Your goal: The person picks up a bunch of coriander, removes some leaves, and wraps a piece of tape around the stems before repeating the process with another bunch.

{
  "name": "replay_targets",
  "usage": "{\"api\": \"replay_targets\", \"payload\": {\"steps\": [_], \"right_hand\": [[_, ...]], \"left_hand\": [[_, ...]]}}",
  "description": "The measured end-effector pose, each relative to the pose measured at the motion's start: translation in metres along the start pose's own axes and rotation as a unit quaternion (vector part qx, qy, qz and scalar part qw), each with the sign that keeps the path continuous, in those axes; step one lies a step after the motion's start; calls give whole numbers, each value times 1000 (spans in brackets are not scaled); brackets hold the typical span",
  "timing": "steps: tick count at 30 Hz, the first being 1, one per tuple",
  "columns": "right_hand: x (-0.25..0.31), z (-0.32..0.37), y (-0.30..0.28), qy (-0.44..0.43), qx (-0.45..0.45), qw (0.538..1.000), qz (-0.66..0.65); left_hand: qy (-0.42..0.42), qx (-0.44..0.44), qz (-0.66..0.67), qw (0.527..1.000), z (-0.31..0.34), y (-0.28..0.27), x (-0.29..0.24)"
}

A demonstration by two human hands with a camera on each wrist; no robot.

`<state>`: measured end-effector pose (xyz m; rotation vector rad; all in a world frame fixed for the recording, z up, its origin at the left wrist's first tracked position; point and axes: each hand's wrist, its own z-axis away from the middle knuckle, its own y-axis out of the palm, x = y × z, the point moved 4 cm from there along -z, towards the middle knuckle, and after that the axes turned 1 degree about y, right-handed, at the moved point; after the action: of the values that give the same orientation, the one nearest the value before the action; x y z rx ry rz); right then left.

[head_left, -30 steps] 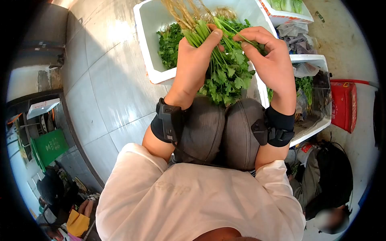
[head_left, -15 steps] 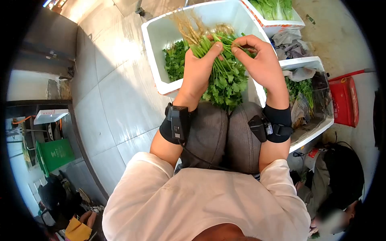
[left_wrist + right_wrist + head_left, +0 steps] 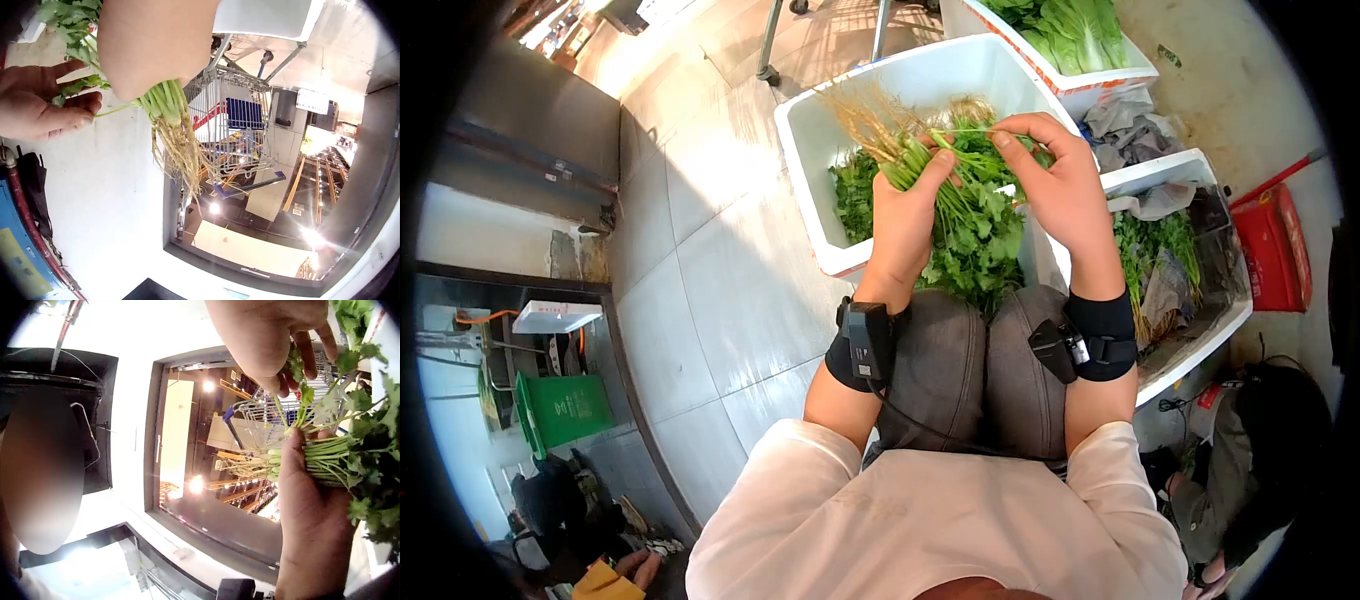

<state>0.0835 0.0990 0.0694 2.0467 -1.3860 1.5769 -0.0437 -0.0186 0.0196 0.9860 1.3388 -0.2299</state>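
In the head view my left hand grips a bunch of cilantro around its stems, over the near side of a white foam box. Its pale roots stick out past the thumb side, and the leaves hang toward my knees. Just to the right, my right hand pinches a thin green stem between thumb and forefinger. That stem stretches across to the bunch. A few leaves sit among the right fingers. More cilantro lies inside the box.
Another white box at the right holds greens and grey plastic. Leafy lettuce fills a box at the upper right. A red dustpan stands by the wall. My knees are close below the hands. A shopping cart is beyond the box.
The head view has shifted, so the box and hands sit lower and further right, and cart wheels show at the top. The left hand keeps its grip; the right still pinches at thin stems.
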Motion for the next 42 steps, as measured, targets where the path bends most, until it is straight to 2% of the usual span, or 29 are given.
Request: {"api": "replay_targets", "payload": {"steps": [4,7,11,12,14,16,20,22,23,25,29,32,34,37,42], "right_hand": [[-1,0,-5,-46,-16,998,37],[-2,1,-6,-25,8,999,45],[8,1,-7,-59,-9,998,33],[13,2,-6,-46,6,999,14],[17,4,-3,-32,22,999,-5],[17,6,3,-10,72,994,-86],[13,5,9,48,94,980,-170],[14,4,5,-14,59,998,-24],[14,4,4,-14,59,998,-24],[22,7,4,-107,64,990,69],[23,6,4,-101,85,990,48],[24,6,0,-99,71,991,55],[24,6,-2,-118,33,992,15],[22,6,-1,-117,39,992,23],[30,6,4,-111,53,992,37]], "left_hand": [[-19,7,16,1000,2,-2,4],[-15,24,14,999,3,0,7],[-8,-36,9,999,2,-1,6],[-1,-60,2,998,2,-3,5],[5,-56,-13,998,2,-4,4],[11,-54,-29,998,2,-4,2],[27,-39,-14,999,5,-5,2],[42,-35,-4,999,6,-6,3],[45,-18,0,999,5,-6,2],[45,-7,5,999,8,-6,3],[60,10,7,998,7,-5,3],[56,22,-17,998,9,-4,1],[48,25,-25,998,12,-3,1],[55,27,-46,997,11,-1,-1],[55,34,37,997,13,4,0]]}}
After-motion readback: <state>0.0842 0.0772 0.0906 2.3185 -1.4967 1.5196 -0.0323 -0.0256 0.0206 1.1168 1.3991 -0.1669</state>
